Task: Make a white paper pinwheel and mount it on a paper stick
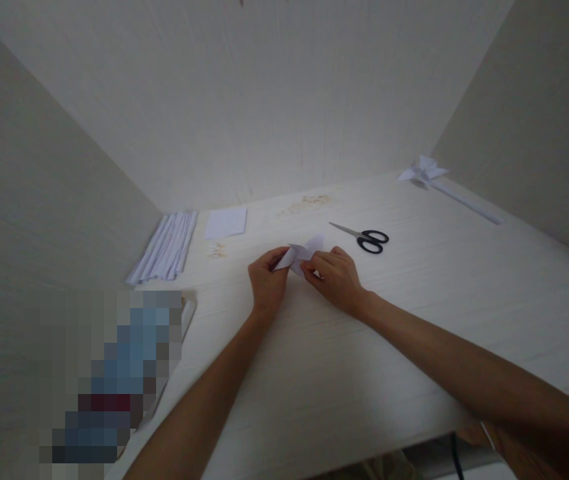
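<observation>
Between my two hands, over the middle of the table, is a white paper pinwheel (302, 252) with folded blades. My left hand (268, 279) grips its left side, fingers closed on the paper. From the right, my right hand (335, 275) pinches the paper near its centre; the fingertips partly cover it. Black-handled scissors (364, 238) lie just beyond my right hand, blades pointing left. A finished-looking paper pinwheel (423, 172) on a rolled paper stick (467, 201) rests at the far right.
Several rolled paper sticks (167, 247) lie side by side at the left. Nearby are a square paper stack (226, 223) and a few small cotton-tipped pieces (216, 251). Brownish bits (316, 199) lie near the back wall. A blurred-out object (124, 367) is at the lower left.
</observation>
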`<state>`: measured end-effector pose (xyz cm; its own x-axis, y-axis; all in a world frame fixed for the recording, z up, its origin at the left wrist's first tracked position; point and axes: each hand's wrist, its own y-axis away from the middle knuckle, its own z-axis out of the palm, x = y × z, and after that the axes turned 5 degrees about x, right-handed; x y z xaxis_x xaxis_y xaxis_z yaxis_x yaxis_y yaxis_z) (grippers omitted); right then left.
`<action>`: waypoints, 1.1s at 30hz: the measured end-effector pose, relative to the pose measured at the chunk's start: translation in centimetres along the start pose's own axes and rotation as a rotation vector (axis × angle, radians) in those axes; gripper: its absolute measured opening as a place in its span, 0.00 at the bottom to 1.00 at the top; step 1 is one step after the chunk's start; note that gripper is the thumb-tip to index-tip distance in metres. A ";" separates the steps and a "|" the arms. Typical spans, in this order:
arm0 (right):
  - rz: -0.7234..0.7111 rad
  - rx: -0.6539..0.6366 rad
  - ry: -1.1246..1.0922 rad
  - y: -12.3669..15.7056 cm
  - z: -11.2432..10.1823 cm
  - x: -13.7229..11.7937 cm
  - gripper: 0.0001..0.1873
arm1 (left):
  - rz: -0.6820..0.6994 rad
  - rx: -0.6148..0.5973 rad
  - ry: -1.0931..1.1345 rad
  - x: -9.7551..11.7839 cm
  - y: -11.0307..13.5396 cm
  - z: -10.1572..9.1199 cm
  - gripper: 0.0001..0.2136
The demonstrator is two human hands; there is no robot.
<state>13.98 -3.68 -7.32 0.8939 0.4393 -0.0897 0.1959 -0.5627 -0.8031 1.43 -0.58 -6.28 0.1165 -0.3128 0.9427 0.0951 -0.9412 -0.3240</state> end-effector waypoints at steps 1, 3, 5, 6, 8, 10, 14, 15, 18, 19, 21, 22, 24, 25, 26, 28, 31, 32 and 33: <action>-0.003 0.005 0.000 0.0 0.0 0.0 0.14 | 0.008 0.002 -0.002 0.0 0.0 0.0 0.07; -0.010 0.029 -0.002 0.0 0.1 0.0 0.14 | 0.025 0.002 -0.007 0.0 0.0 0.0 0.07; -0.017 0.055 -0.005 0.0 0.1 0.1 0.13 | 0.036 0.001 -0.011 0.0 0.0 0.1 0.08; -0.020 0.065 -0.003 0.0 0.2 0.1 0.13 | 0.039 0.002 -0.012 0.0 0.0 0.1 0.08; -0.026 0.093 0.009 0.0 0.1 0.0 0.13 | 0.039 0.001 -0.011 0.0 0.0 0.1 0.08; -0.032 0.124 0.024 0.0 0.1 0.0 0.13 | 0.037 0.003 -0.005 0.0 0.0 0.1 0.07; -0.022 0.153 0.033 0.0 0.1 -0.1 0.13 | 0.029 0.008 0.012 -0.2 -0.1 0.1 0.08; -0.021 0.151 0.032 0.0 0.1 -0.1 0.13 | 0.025 0.009 0.013 -0.3 -0.1 0.1 0.08; -0.031 0.134 0.021 0.1 0.2 0.0 0.13 | 0.020 0.010 0.004 -0.3 0.0 0.1 0.08; -0.033 0.126 0.016 0.1 0.2 0.0 0.13 | 0.024 0.010 0.000 -0.3 0.0 0.1 0.08; -0.026 0.108 0.014 0.1 0.3 0.0 0.14 | 0.037 0.008 -0.010 -0.2 0.0 0.1 0.07; -0.020 0.098 0.016 0.1 0.3 0.0 0.14 | 0.046 0.008 -0.019 -0.2 0.0 0.1 0.07; -0.004 0.078 0.022 0.1 0.3 -0.1 0.13 | 0.066 0.004 -0.045 -0.2 0.1 0.1 0.08; 0.002 0.070 0.024 0.1 0.3 -0.1 0.13 | 0.079 0.001 -0.062 -0.2 0.1 0.1 0.08; 0.005 0.062 0.023 0.1 0.3 -0.1 0.13 | 0.094 -0.001 -0.079 -0.3 0.1 0.0 0.09; 0.008 0.045 0.020 0.1 0.3 -0.1 0.12 | 0.125 -0.006 -0.113 -0.4 0.2 0.0 0.10; 0.015 0.015 0.020 0.1 0.4 -0.1 0.12 | 0.156 -0.011 -0.170 -0.4 0.4 0.0 0.11; 0.017 0.007 0.022 0.1 0.4 -0.1 0.12 | 0.164 -0.014 -0.186 -0.4 0.4 0.0 0.12; 0.020 0.003 0.024 0.1 0.4 -0.1 0.12 | 0.170 -0.016 -0.199 -0.4 0.4 0.0 0.12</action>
<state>13.78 -3.54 -7.64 0.9071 0.4108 -0.0915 0.1768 -0.5693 -0.8029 1.39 -0.87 -6.79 0.3218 -0.4368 0.8401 0.0424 -0.8797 -0.4737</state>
